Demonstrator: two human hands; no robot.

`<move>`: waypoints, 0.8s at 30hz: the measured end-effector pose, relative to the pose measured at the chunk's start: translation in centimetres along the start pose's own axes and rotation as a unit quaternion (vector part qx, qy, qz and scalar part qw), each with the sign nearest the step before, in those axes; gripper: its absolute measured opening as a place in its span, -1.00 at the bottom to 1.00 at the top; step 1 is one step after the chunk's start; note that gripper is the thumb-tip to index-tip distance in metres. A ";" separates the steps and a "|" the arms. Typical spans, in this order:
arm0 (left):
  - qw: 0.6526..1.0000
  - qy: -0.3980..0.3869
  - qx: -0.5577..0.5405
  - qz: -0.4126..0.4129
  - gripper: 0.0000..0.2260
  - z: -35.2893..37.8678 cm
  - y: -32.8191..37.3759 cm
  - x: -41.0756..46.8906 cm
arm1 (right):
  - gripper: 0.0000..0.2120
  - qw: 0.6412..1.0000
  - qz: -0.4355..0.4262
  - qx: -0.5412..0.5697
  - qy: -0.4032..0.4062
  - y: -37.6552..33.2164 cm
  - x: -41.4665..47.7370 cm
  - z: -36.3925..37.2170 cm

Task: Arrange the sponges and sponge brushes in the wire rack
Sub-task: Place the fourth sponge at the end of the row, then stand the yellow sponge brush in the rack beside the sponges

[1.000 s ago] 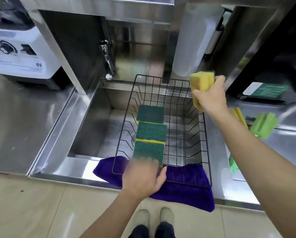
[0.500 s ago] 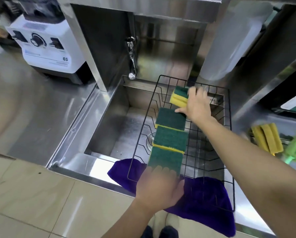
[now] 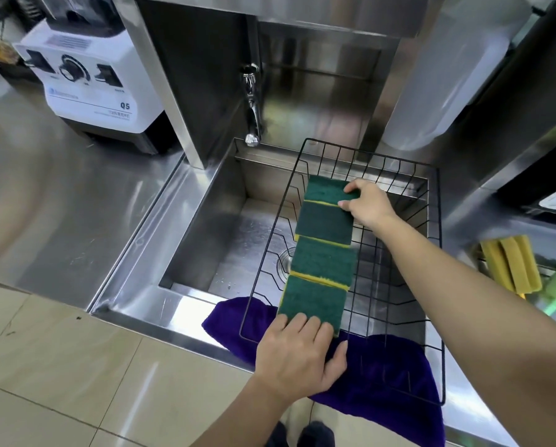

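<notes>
Commercial kitchen, steel sink [image 3: 205,240], blender [image 3: 92,88]

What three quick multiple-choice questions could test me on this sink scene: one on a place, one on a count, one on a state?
1. Where does the wire rack sit?
A. On the floor
B. Over the sink
C. On the blender

2. How many sponges lie in the row?
A. Two
B. Four
C. Six

3. What is the right hand doing?
A. Touching the farthest sponge
B. Turning the tap
C. Hanging free

Answers: 1 B, the basin shows through the wires. 2 B, four green tops run from the left hand backward. 3 A, its fingers rest on that sponge's edge.
</notes>
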State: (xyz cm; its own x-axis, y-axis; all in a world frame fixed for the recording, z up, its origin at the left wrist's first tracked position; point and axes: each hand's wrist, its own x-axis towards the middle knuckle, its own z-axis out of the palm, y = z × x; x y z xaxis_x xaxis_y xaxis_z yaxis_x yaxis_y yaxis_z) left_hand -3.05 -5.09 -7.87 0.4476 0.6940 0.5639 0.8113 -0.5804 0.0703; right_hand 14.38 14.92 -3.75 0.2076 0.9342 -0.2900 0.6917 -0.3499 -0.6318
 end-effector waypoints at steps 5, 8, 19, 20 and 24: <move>1.000 -0.002 0.004 0.004 -0.63 0.0 -0.1 0.0 | -0.62 0.998 0.011 0.024 -0.059 0.7 -0.3 -0.9; 1.000 -0.006 0.003 0.006 -0.64 -0.1 -0.2 0.1 | -0.53 0.995 0.001 0.004 -0.103 0.9 -0.8 -1.5; 0.999 -0.009 0.028 0.041 -0.62 -0.1 -0.2 0.3 | -0.72 0.981 -0.026 -0.068 0.181 3.5 -6.1 -5.9; 0.998 -0.010 0.026 0.051 -0.61 -0.1 -0.3 0.2 | -0.73 0.972 -0.027 -0.096 0.213 4.2 -6.7 -6.6; 0.996 -0.012 0.010 0.087 -0.65 0.0 1.0 0.5 | -0.61 0.949 0.024 -0.186 0.254 8.3 -9.0 -8.8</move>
State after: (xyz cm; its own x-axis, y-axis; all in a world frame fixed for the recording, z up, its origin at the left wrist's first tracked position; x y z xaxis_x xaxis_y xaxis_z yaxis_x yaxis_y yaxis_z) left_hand -2.04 -5.36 -7.49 0.5909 0.5936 0.5464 0.7281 -0.6840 -0.0443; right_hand 24.30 4.20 -0.03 0.4870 0.8636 0.1308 0.8492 -0.4332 -0.3019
